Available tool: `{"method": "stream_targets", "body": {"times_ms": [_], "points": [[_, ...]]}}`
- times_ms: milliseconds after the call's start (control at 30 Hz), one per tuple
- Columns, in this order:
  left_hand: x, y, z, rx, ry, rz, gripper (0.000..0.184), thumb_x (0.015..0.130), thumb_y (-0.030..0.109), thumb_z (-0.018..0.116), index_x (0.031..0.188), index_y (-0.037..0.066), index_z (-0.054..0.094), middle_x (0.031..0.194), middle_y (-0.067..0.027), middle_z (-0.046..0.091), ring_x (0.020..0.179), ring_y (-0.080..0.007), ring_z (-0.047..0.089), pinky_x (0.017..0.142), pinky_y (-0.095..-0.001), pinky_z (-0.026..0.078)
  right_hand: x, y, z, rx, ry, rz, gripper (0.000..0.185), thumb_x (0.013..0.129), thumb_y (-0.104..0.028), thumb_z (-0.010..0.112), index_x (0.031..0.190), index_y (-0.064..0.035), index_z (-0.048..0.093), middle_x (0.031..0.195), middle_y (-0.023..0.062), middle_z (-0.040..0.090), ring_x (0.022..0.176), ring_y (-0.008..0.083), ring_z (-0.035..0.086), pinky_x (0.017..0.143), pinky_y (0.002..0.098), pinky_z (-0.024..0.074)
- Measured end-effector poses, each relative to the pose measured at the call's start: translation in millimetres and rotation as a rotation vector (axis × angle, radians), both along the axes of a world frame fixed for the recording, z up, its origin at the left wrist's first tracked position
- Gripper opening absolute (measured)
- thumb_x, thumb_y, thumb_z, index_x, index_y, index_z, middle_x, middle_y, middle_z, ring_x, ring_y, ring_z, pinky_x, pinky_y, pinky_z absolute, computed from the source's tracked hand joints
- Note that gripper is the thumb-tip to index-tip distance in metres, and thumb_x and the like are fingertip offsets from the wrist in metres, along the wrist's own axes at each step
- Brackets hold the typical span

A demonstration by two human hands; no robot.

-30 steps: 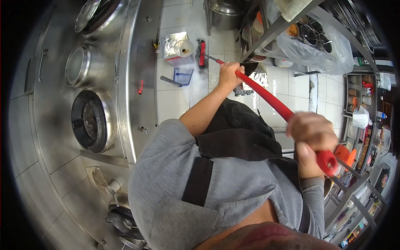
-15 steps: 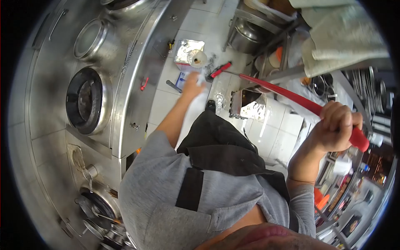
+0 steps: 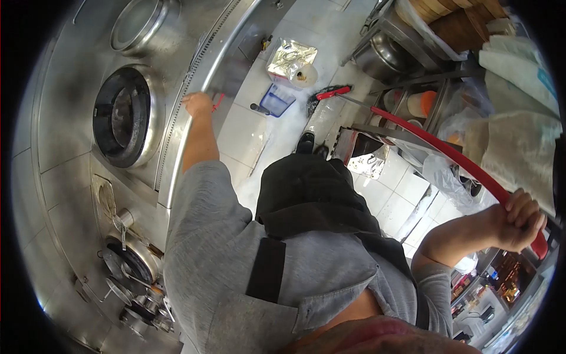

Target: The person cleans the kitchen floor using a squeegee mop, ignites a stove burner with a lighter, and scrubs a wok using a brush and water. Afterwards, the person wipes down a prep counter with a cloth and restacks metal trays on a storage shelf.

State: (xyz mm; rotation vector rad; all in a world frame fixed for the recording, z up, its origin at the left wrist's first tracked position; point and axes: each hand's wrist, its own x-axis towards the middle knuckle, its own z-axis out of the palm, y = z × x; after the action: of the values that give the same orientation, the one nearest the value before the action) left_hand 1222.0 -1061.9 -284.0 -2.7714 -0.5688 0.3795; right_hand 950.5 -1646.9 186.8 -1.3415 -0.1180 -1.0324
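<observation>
In my right hand (image 3: 522,221) is the upper end of a long red broom handle (image 3: 439,144), with the fingers wrapped round it. The handle slants across to the broom head (image 3: 334,92), which has a red block and dark bristles down on the wet floor. My left hand (image 3: 197,104) is at the front edge of the steel stove (image 3: 191,127), its fingers bent over the edge. Close to that hand is a red valve lever (image 3: 217,102). A blue dustpan (image 3: 277,100) with a dark handle lies on the floor, left of the broom head.
A foil-topped box (image 3: 292,56) stands beyond the dustpan; another foil-lined box (image 3: 367,156) is right of my feet. A black wok ring (image 3: 140,115) sits on the stove. A large steel pot (image 3: 380,54) and shelving line the right side. The tiles look wet.
My left hand has moved from above the dustpan, leftward to the stove edge. My right hand has shifted outward and down with the broom handle. The view has shifted slightly.
</observation>
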Motion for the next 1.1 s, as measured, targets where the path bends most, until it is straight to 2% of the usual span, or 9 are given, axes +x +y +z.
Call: {"method": "stream_targets", "body": {"times_ms": [133,200,267,333,400,533,800,1000,1100], "points": [[-1.5,-7.5,24.5,-0.076,0.012,-0.047,0.040,0.084,0.019,0.048,0.114,-0.006,0.057,0.125,-0.0379,0.042,0.116,-0.0542,0.041,0.095,-0.0505,0.041,14.6,-10.8,3.9,-0.017,0.012,-0.015,0.039,0.079,-0.014,0.052,0.051,-0.0172,0.025,0.047,-0.0033,0.022,0.039,0.0086,0.024,0.043,0.0247,0.0242],[3.7,-3.7,25.1,-0.005,-0.026,-0.118,0.039,0.081,0.036,0.060,0.101,0.004,0.065,0.103,-0.0191,0.064,0.103,-0.0339,0.059,0.087,-0.0414,0.048,27.1,-16.4,1.7,-0.014,-0.003,0.022,0.041,0.080,-0.014,0.052,0.051,-0.0177,0.024,0.046,-0.0039,0.022,0.038,0.0080,0.023,0.043,0.0243,0.0245],[1.6,-16.5,61.1,-0.101,0.026,-0.092,0.037,0.080,0.034,0.060,0.101,0.004,0.066,0.104,-0.0204,0.063,0.103,-0.0352,0.059,0.087,-0.0414,0.048,36.9,-26.2,2.5,-0.098,-0.012,0.130,0.030,0.086,-0.022,0.053,0.060,-0.0122,0.043,0.048,-0.0035,0.027,0.038,0.0083,0.027,0.043,0.0238,0.0288],[2.8,-25.2,79.5,-0.203,0.056,-0.064,0.035,0.080,0.031,0.059,0.101,0.004,0.066,0.106,-0.0217,0.062,0.103,-0.0366,0.059,0.087,-0.0414,0.048,51.9,-33.4,4.7,-0.098,-0.015,0.128,0.029,0.087,-0.023,0.053,0.062,-0.0119,0.045,0.049,-0.0036,0.028,0.039,0.0082,0.028,0.044,0.0242,0.0298],[2.7,-20.9,74.0,-0.133,0.051,-0.089,0.038,0.076,0.038,0.065,0.096,0.005,0.067,0.099,-0.0144,0.066,0.093,-0.0286,0.064,0.083,-0.0388,0.050,63.4,-45.4,5.2,-0.109,0.010,0.204,0.025,0.087,-0.022,0.053,0.066,-0.0110,0.048,0.050,-0.0033,0.030,0.040,0.0082,0.029,0.044,0.0246,0.0307],[6.8,-19.5,71.0,-0.109,0.046,-0.113,0.038,0.076,0.039,0.066,0.094,0.006,0.068,0.097,-0.0140,0.066,0.091,-0.0292,0.065,0.082,-0.0382,0.050,80.8,-63.8,9.0,-0.070,0.020,0.305,0.019,0.088,-0.020,0.053,0.072,-0.0089,0.054,0.051,-0.0030,0.032,0.041,0.0083,0.031,0.045,0.0247,0.0311],[10.0,-10.9,62.1,-0.140,0.039,-0.091,0.035,0.075,0.035,0.069,0.093,0.005,0.067,0.096,-0.0155,0.066,0.092,-0.0313,0.064,0.082,-0.0383,0.051,99.5,-86.3,11.2,-0.044,0.021,0.323,0.018,0.087,-0.020,0.054,0.073,-0.0086,0.057,0.051,-0.0029,0.033,0.041,0.0086,0.031,0.045,0.0251,0.0307],[8.9,-10.3,57.8,-0.139,0.009,-0.055,0.034,0.075,0.034,0.069,0.093,0.005,0.067,0.097,-0.0160,0.066,0.093,-0.0319,0.063,0.082,-0.0389,0.050,102.3,-80.0,14.5,-0.069,0.043,0.287,0.020,0.088,-0.018,0.053,0.070,-0.0098,0.052,0.050,-0.0025,0.033,0.040,0.0085,0.031,0.044,0.0248,0.0309],[2.8,-9.4,53.1,-0.114,-0.029,-0.053,0.034,0.075,0.035,0.069,0.093,0.005,0.067,0.096,-0.0159,0.066,0.092,-0.0324,0.063,0.082,-0.0392,0.050,103.4,-71.6,13.7,-0.081,0.040,0.269,0.027,0.090,-0.015,0.050,0.064,-0.0121,0.043,0.049,-0.0023,0.033,0.038,0.0078,0.030,0.042,0.0230,0.0304]]}}
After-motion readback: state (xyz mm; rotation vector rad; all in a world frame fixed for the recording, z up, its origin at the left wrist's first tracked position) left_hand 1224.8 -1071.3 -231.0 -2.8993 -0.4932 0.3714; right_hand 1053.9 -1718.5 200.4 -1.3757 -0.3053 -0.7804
